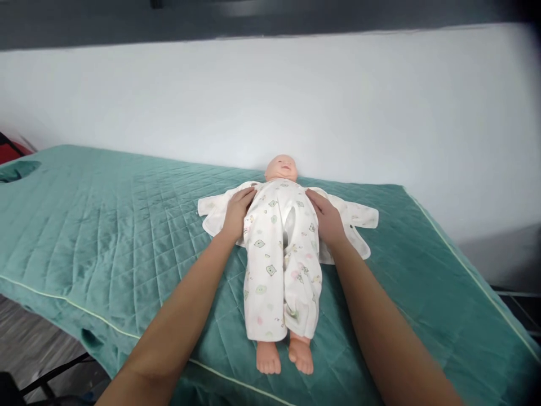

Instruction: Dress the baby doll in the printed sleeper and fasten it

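Observation:
A baby doll (282, 167) lies on its back, its head towards the wall and its bare feet (267, 357) towards me. It wears patterned white trousers (266, 270), drawn high up its chest, with a gap at the crotch. Under it spreads a matching white jacket (359, 215), sleeves out to both sides. My left hand (239, 213) is closed at the left edge of the trousers' waist, and my right hand (328, 219) does the same at the right edge. The thumbs are mostly hidden.
A green quilted cover (127, 225) with pale piping lies over the bed. Behind it rises a white wall (253, 101) with a dark band above. The bed has a hole (19, 171) at the far left. Grey floor (34, 332) shows at lower left.

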`<state>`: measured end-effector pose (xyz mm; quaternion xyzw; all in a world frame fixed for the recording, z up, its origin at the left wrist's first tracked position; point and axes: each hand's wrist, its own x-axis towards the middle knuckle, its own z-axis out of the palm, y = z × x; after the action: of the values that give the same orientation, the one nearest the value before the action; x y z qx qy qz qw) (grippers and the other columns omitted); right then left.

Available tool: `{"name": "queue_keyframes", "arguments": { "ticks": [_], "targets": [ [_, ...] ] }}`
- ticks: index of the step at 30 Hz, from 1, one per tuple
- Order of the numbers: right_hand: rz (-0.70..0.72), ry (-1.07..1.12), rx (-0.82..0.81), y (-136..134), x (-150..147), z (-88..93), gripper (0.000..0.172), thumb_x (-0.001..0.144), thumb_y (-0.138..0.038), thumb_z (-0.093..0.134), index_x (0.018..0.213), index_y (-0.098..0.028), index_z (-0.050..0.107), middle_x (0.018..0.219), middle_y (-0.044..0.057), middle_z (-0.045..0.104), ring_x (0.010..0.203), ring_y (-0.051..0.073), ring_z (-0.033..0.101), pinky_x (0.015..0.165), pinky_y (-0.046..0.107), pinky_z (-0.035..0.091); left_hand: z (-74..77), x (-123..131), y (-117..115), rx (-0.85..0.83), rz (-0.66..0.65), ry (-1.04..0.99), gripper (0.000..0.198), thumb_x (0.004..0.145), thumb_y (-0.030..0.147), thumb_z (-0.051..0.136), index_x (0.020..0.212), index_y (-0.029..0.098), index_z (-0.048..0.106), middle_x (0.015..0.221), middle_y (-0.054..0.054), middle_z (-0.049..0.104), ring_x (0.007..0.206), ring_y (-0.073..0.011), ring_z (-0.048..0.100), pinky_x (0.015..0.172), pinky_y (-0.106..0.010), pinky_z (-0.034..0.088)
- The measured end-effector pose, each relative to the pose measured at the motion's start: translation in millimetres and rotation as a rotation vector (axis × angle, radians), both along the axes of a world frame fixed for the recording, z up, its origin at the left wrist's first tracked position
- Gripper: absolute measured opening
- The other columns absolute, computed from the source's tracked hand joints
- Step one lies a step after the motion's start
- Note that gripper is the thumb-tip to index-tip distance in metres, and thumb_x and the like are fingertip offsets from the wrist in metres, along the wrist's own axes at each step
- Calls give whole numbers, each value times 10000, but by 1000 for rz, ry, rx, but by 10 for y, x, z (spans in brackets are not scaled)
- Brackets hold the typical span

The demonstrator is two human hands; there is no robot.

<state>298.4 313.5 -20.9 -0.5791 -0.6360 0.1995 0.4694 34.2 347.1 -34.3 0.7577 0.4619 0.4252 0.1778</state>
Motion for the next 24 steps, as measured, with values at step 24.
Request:
{"name": "queue_keyframes", "arguments": {
  "ticks": [24],
  "targets": [
    [-65, 116, -195, -331, -102, 145, 390, 733, -248, 633, 1104, -202, 744, 1161, 95, 757, 1075, 352, 670, 948, 479, 527, 60, 101, -437, -314, 98, -222, 273, 906, 280, 467, 1174, 241, 497, 1161, -92, 639, 1073, -270, 557, 928, -400, 452]
  ]
}}
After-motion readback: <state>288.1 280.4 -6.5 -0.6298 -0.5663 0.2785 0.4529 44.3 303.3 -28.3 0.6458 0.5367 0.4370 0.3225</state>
